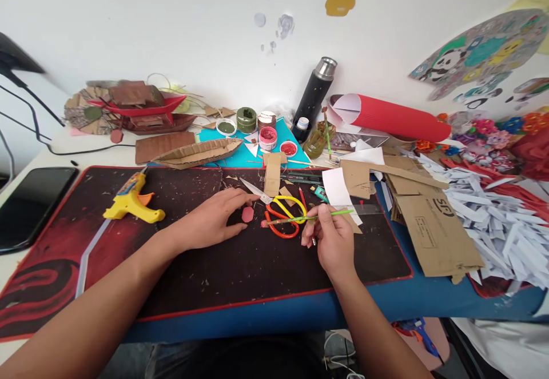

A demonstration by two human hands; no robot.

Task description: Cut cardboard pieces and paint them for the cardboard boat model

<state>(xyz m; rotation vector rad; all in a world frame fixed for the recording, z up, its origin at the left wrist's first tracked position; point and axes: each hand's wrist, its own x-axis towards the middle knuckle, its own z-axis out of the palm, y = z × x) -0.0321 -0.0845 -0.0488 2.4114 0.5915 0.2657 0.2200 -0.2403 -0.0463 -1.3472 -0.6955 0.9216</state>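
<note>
My right hand [334,239] grips a thin green paintbrush [338,214], its pinkish-red tip pointing left over the mat. My left hand [217,216] rests on the dark mat [223,276] with thumb and fingers apart. Between its thumb and fingertips lies a small pink-red octagonal piece [247,214]; whether a finger touches it I cannot tell. Scissors [285,231] with red and yellow handles lie between my hands, partly beneath the brush. Behind stand an open jar of red paint [268,138] and a lid with red paint [289,149].
A yellow glue gun [135,202] and a phone [36,204] lie left. Along the back are a cardboard boat shape [199,153], a green paint jar [246,120], a flask [315,93] and a red roll [398,117]. Cardboard [433,236] and white paper strips [501,219] lie right.
</note>
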